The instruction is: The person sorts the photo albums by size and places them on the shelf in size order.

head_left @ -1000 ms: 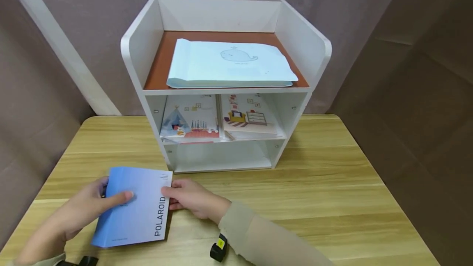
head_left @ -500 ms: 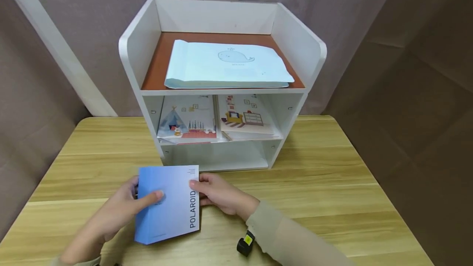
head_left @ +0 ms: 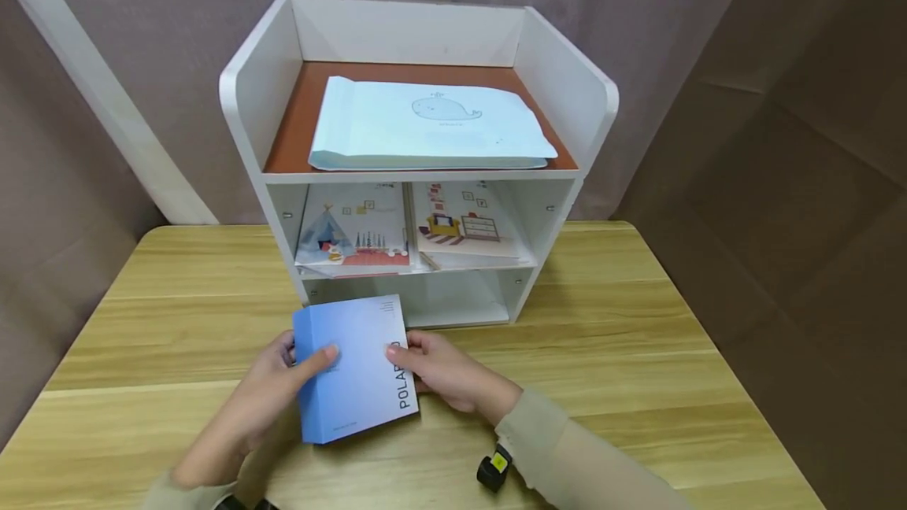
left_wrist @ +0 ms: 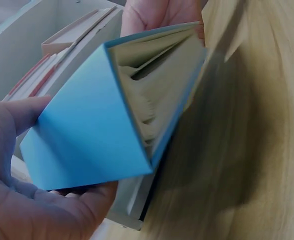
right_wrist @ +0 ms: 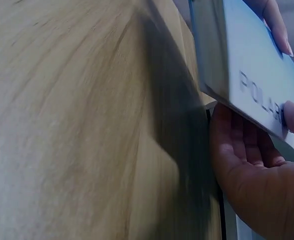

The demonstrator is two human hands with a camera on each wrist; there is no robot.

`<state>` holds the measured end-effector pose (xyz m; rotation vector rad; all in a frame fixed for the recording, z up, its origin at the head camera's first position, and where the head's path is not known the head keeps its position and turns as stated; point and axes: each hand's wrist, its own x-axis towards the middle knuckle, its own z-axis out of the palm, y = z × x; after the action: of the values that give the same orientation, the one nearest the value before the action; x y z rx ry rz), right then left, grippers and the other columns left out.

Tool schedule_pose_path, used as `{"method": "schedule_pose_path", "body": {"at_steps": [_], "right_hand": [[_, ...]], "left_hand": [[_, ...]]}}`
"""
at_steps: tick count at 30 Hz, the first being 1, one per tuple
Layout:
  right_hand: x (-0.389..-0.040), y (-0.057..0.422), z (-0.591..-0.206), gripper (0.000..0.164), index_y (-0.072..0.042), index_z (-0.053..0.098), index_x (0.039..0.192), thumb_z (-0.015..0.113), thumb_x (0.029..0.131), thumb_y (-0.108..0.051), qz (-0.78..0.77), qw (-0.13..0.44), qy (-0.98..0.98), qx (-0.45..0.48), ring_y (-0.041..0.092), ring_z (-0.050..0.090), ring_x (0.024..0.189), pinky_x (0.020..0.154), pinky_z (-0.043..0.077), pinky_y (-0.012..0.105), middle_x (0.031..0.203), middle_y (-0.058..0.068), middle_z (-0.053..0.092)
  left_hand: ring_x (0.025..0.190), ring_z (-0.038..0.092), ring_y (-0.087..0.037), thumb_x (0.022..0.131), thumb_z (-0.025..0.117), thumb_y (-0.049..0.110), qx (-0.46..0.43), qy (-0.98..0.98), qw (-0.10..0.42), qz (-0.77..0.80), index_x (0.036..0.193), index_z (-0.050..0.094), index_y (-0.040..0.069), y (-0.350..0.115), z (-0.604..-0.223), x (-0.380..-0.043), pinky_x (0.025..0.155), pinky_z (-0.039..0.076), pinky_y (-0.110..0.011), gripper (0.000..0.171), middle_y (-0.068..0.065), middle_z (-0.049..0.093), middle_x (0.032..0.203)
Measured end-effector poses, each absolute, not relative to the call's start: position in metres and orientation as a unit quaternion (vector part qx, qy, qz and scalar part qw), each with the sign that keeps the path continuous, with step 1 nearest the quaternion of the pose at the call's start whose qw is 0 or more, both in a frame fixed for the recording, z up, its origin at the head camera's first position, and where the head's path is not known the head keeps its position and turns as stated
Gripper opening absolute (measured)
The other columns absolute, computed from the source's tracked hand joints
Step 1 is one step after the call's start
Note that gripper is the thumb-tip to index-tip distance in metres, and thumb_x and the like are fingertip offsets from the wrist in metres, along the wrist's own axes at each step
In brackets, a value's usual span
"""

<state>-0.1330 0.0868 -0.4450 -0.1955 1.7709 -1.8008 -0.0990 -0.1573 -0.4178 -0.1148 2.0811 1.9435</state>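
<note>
Both hands hold a blue photo album (head_left: 361,400) with POLAROID lettered along its right edge, tilted above the table in front of the shelf. The left hand (head_left: 272,380) grips its spine side, thumb on the cover and fingers behind. At the opposite edge the right hand (head_left: 453,372) pinches it, thumb over the lettering and fingers underneath. In the left wrist view the thick blue spine of the album (left_wrist: 92,125) faces the camera, and cream pages show at its open end. Its lower edge in the right wrist view stands off the wooden surface, above a shadow.
A white shelf unit (head_left: 595,112) stands at the back of the wooden table (head_left: 638,384). On its top lies a pale blue package (head_left: 375,124) with a whale drawing. Illustrated booklets (head_left: 464,227) lie on the middle shelf. The bottom compartment (head_left: 457,297) is partly hidden by the album.
Both hands have carried the album rightward across the table and somewhat nearer the shelf, until it overlaps the bottom compartment's left part in view. Its right edge has tilted upward. The grip stays.
</note>
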Motion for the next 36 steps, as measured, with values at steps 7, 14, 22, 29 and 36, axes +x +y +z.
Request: {"method": "schedule_pose_path", "body": {"at_steps": [7, 14, 22, 29, 36], "right_hand": [[-0.13, 0.095, -0.444, 0.033, -0.002, 0.055, 0.127, 0.056, 0.1, -0.02, -0.662, 0.315, 0.672, -0.106, 0.028, 0.067, 0.096, 0.076, 0.057, 0.042, 0.108, 0.013, 0.068], [-0.131, 0.103, -0.447, 0.03, 0.0, 0.054, 0.125, 0.055, 0.1, -0.016, -0.662, 0.305, 0.676, -0.108, 0.028, 0.067, 0.095, 0.075, 0.058, 0.041, 0.106, 0.014, 0.067], [-0.136, 0.112, -0.449, 0.032, 0.003, 0.053, 0.124, 0.055, 0.1, -0.018, -0.668, 0.279, 0.685, -0.081, 0.026, 0.067, 0.092, 0.075, 0.058, 0.041, 0.108, 0.014, 0.065], [-0.143, 0.12, -0.452, 0.032, 0.004, 0.053, 0.122, 0.055, 0.1, -0.02, -0.68, 0.252, 0.687, -0.05, 0.026, 0.068, 0.092, 0.076, 0.057, 0.04, 0.106, 0.014, 0.067], [-0.147, 0.122, -0.453, 0.037, 0.006, 0.053, 0.125, 0.056, 0.1, -0.022, -0.69, 0.238, 0.683, -0.022, 0.024, 0.068, 0.091, 0.076, 0.057, 0.038, 0.104, 0.015, 0.068]], "left_hand": [[0.106, 0.061, -0.032, 0.092, 0.065, 0.039, -0.042, 0.711, 0.149, 0.685, 0.142, 0.031, 0.001, -0.153, -0.423, -0.101, 0.086, 0.053, -0.045, 0.071, -0.025, 0.055, 0.127], [0.109, 0.06, -0.033, 0.094, 0.065, 0.033, -0.028, 0.695, 0.177, 0.697, 0.143, 0.027, 0.002, -0.15, -0.429, -0.102, 0.088, 0.053, -0.046, 0.07, -0.024, 0.052, 0.132], [0.108, 0.061, -0.032, 0.095, 0.064, 0.026, 0.002, 0.687, 0.195, 0.7, 0.144, 0.023, -0.002, -0.141, -0.438, -0.1, 0.086, 0.054, -0.044, 0.07, -0.027, 0.05, 0.133], [0.103, 0.061, -0.028, 0.095, 0.064, 0.025, 0.017, 0.695, 0.213, 0.686, 0.142, 0.025, -0.004, -0.133, -0.444, -0.1, 0.083, 0.054, -0.038, 0.067, -0.023, 0.055, 0.128], [0.1, 0.061, -0.026, 0.093, 0.066, 0.021, -0.003, 0.693, 0.212, 0.689, 0.14, 0.025, -0.009, -0.128, -0.446, -0.099, 0.088, 0.053, -0.04, 0.069, -0.021, 0.059, 0.115]]}}
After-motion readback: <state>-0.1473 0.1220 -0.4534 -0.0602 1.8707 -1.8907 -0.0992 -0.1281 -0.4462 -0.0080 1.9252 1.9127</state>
